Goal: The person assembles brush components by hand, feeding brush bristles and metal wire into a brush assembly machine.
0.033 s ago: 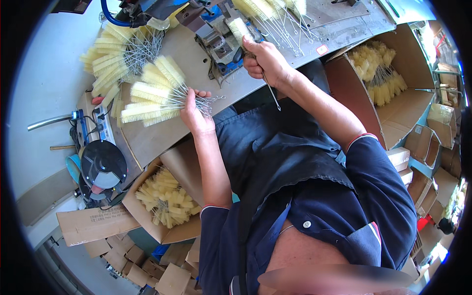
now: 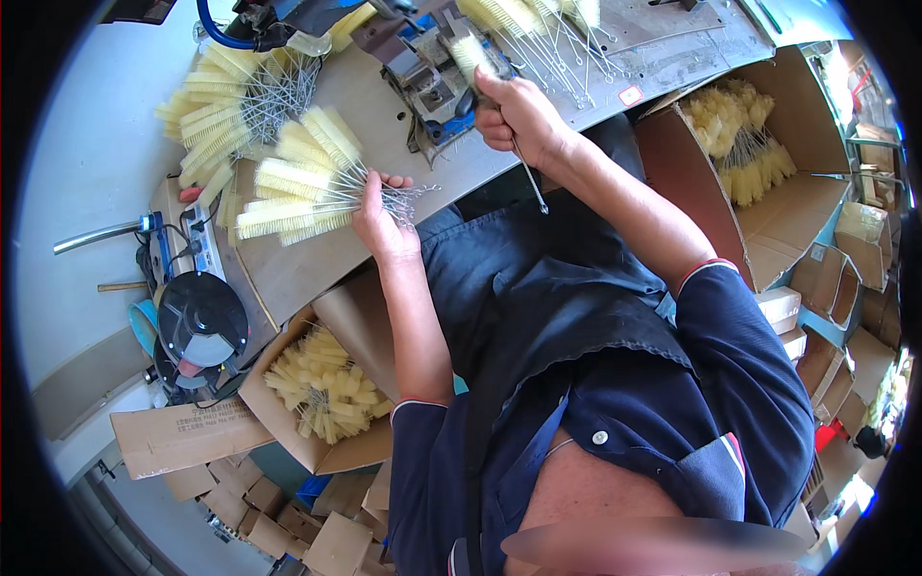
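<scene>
My left hand (image 2: 386,223) is closed around the wire stems of several pale-yellow bristle brushes (image 2: 298,182). Their bristle heads fan out to the left above the workbench, and the looped wire ends stick out to the right of my fingers. My right hand (image 2: 519,117) grips one more bottle brush (image 2: 469,56) by its stem, bristles upward and the looped wire tail hanging below the fist toward my apron. That brush is just right of a metal clamping fixture (image 2: 432,91) on the bench; I cannot tell whether they touch.
A brush pile (image 2: 226,106) lies at the bench's left, more brushes (image 2: 538,34) at its far right. Brush-filled cartons stand at right (image 2: 691,182) and lower left (image 2: 279,422). A black round-bodied device (image 2: 202,322) sits by the bench's left edge. Machine parts (image 2: 288,24) overhang the back.
The brush in my right hand has shifted very slightly to the right. My left hand and its bunch of brushes stay in place.
</scene>
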{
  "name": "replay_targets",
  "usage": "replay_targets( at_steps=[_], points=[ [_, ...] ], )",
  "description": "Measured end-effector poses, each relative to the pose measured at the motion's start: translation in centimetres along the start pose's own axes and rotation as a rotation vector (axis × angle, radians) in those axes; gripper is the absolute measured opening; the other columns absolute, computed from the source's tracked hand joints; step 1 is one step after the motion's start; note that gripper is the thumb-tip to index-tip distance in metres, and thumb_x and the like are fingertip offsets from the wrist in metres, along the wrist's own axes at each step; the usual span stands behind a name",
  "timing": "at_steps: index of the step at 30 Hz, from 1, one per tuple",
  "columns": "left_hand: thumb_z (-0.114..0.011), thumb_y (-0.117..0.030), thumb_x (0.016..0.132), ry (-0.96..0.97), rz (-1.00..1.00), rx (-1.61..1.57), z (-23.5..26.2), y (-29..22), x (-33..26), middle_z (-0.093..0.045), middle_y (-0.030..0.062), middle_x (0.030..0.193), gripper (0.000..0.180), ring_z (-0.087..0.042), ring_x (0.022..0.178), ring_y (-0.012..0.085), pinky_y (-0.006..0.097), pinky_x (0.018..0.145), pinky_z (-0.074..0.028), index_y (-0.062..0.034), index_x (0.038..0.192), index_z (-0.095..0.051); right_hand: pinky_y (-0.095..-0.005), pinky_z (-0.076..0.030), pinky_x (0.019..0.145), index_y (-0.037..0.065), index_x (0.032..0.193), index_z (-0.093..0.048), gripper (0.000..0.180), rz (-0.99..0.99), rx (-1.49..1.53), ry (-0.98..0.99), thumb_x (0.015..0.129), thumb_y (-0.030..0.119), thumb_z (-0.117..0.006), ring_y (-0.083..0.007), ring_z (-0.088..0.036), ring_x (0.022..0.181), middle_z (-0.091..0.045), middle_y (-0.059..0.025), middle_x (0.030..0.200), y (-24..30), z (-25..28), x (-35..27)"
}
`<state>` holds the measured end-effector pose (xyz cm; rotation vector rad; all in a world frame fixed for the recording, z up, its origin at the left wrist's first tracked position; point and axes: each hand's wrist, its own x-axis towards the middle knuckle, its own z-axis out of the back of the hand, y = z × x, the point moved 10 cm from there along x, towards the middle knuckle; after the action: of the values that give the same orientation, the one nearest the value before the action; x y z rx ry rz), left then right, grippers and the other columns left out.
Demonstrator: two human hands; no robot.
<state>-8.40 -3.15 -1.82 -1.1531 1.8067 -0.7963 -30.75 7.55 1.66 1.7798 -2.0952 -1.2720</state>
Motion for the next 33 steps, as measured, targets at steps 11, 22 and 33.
replay_targets(
  at_steps=[11, 22, 33],
  points=[
    [-0.062, -0.018, 0.099, -0.007, -0.049, -0.134, 0.6, 0.1, 0.1, -0.057, 0.0075, 0.086, 0.024, -0.061, 0.079, 0.0212, 0.043, 0.08, -0.058, 0.0011, 0.112, -0.057, -0.0231, -0.023, 0.036, 0.011, 0.077, -0.043, 0.04, -0.008, -0.216, -0.106, 0.102, 0.04, -0.057, -0.0054, -0.031, 0.042, -0.039, 0.0033, 0.056, 2.4, 1.6, -0.9],
    [-0.071, -0.009, 0.091, 0.168, -0.029, -0.116, -0.9, -0.2, -2.4, -0.062, 0.0063, 0.083, 0.016, -0.065, 0.069, 0.0199, 0.042, 0.067, -0.059, -0.0043, 0.102, -0.059, -0.04, -0.052, 0.088, 0.011, 0.137, -0.054, 0.058, 0.779, -0.874, -0.625, 0.086, 0.029, -0.076, -0.0297, -0.065, 0.108, -0.063, -0.0184, 0.13, 15.1, 2.3, -4.5],
    [-0.065, -0.004, 0.094, 0.357, -0.108, 0.271, -5.4, 1.1, -8.8, -0.06, 0.0042, 0.082, 0.009, -0.06, 0.069, 0.0124, 0.027, 0.065, -0.051, 0.0003, 0.099, -0.059, -0.0445, -0.054, 0.065, -0.008, 0.063, -0.065, 0.06, 0.569, -1.299, -0.15, 0.079, 0.05, -0.073, -0.0397, -0.067, 0.064, -0.061, -0.0282, 0.064, 0.5, -9.6, -0.8]
  ],
)
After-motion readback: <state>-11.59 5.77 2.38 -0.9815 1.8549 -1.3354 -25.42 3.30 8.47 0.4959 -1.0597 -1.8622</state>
